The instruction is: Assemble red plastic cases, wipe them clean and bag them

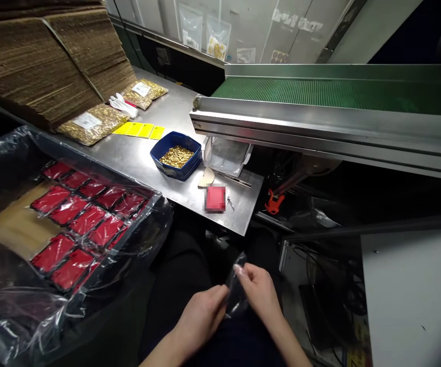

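Above my lap, both hands pinch a small clear plastic bag (236,295). My left hand (205,312) is closed on its left edge. My right hand (256,288) grips the upper right part between thumb and fingers. Beyond them, near the table's front edge, lies a red packet (216,198), blurred in the picture. A small metal piece (230,203) is just right of it, and a beige rounded piece (206,177) lies behind. A blue bin (176,155) of small gold-coloured pieces stands further back on the metal table (129,158).
At left, a plastic-lined crate (144,204) holds several red packets (70,210). Stacked cardboard (52,61), bags of gold pieces (94,125), white gloves (123,105) and yellow cards (140,130) sit behind. A green conveyor (320,94) juts in from the right above a clear tray (226,155).
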`<action>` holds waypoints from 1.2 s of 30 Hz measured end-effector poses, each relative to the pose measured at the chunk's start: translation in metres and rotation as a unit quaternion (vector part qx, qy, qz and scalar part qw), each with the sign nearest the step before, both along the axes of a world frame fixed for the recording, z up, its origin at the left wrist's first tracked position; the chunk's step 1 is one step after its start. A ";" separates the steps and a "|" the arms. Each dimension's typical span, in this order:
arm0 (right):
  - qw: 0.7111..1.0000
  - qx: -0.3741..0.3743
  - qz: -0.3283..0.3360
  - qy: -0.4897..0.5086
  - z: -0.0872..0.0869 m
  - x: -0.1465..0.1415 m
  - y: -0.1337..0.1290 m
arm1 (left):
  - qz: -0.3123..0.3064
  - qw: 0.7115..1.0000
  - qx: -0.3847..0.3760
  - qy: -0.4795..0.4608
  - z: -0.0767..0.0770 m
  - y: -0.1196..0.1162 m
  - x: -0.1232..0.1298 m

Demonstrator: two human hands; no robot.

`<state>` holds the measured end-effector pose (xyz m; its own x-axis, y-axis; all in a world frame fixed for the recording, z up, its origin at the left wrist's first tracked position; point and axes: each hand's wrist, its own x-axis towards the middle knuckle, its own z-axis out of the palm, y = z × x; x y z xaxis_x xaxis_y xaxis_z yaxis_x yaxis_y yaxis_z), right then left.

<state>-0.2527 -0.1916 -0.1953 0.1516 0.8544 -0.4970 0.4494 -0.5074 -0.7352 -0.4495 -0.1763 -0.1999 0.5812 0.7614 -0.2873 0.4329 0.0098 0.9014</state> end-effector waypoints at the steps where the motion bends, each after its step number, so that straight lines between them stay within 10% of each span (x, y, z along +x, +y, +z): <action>1: 0.999 -0.002 0.018 0.034 0.001 -0.002 0.009 | 0.011 1.000 -0.020 0.000 -0.003 -0.003 -0.010; 5: 0.976 -0.018 0.076 0.204 0.002 -0.004 0.046 | 0.141 0.983 -0.116 0.027 -0.020 -0.005 -0.053; 13: 0.915 0.034 -0.204 0.345 -0.038 -0.068 0.152 | 0.325 0.914 -0.242 0.016 -0.048 -0.008 -0.090; 19: 0.898 0.083 -0.282 0.329 -0.041 -0.086 0.181 | 0.352 0.903 -0.244 0.024 -0.051 -0.009 -0.084; 26: 0.953 0.130 -0.112 0.251 0.014 -0.047 0.079 | 0.330 0.917 -0.222 0.043 -0.050 0.002 -0.078; 31: 0.962 0.110 0.250 -0.006 0.015 -0.032 -0.015 | 0.292 0.942 -0.129 0.101 -0.041 0.009 -0.070; 36: 0.964 0.064 0.245 -0.082 0.004 -0.034 -0.028 | 0.217 0.963 0.049 0.153 -0.021 0.011 -0.055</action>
<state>-0.2867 -0.2192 -0.1916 -0.2182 0.8961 -0.3864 0.7271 -0.1148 -0.6768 -0.5050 -0.1654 -0.2206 0.1026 0.9453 -0.3096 0.6526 0.1710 0.7381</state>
